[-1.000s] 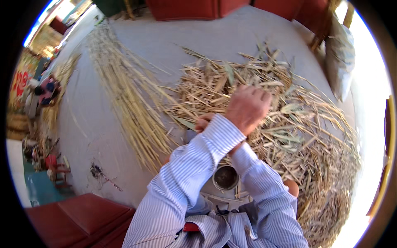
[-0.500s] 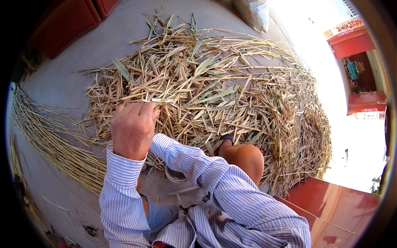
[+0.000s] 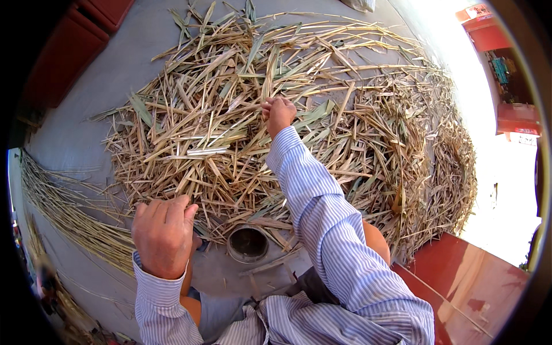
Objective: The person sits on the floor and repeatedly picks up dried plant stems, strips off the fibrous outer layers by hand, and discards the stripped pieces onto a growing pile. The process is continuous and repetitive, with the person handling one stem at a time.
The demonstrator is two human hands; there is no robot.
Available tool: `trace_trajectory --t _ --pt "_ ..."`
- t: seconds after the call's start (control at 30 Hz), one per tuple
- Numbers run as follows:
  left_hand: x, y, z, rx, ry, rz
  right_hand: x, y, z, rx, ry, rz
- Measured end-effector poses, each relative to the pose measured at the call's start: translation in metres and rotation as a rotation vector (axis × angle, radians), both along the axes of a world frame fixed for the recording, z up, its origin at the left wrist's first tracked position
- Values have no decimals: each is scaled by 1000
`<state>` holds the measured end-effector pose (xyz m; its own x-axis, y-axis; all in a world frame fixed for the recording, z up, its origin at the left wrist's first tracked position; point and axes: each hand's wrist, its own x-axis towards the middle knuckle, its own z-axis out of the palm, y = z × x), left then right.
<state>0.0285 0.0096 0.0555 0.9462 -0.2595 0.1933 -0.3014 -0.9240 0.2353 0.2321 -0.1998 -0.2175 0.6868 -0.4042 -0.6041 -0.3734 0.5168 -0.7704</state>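
Note:
My right hand (image 3: 279, 114) reaches out over a wide heap of dry stalk peelings and leaves (image 3: 195, 115). Its fingers are closed, and a pale dry leaf strip (image 3: 270, 75) sticks up from them. Nearer to me on the left, my left hand (image 3: 165, 237) is raised with its back showing. Those fingers are curled and pressed together, so whatever they may hold is hidden. A round dark-bottomed metal pot or tin (image 3: 248, 244) stands on the floor between my legs, just in front of the heap's near edge.
Long thin stripped stalks (image 3: 75, 207) lie in a bundle on the left. Red furniture (image 3: 63, 52) stands at the far left, and a red board (image 3: 460, 287) at the near right. Part of a pale sack (image 3: 361, 4) shows at the far edge.
My right hand has moved from behind the left hand, away and rightward over the heap. The left hand has come down and nearer to me. The pot is more exposed.

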Motion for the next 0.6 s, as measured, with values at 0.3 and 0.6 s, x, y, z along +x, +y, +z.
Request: trace_trajectory --t 0.3,0.6 --pt "11 -24 -15 58 133 -59 22 -16 -46 343 235 468" --pt "11 -30 -17 58 244 -85 8 -36 -84 248 55 166"
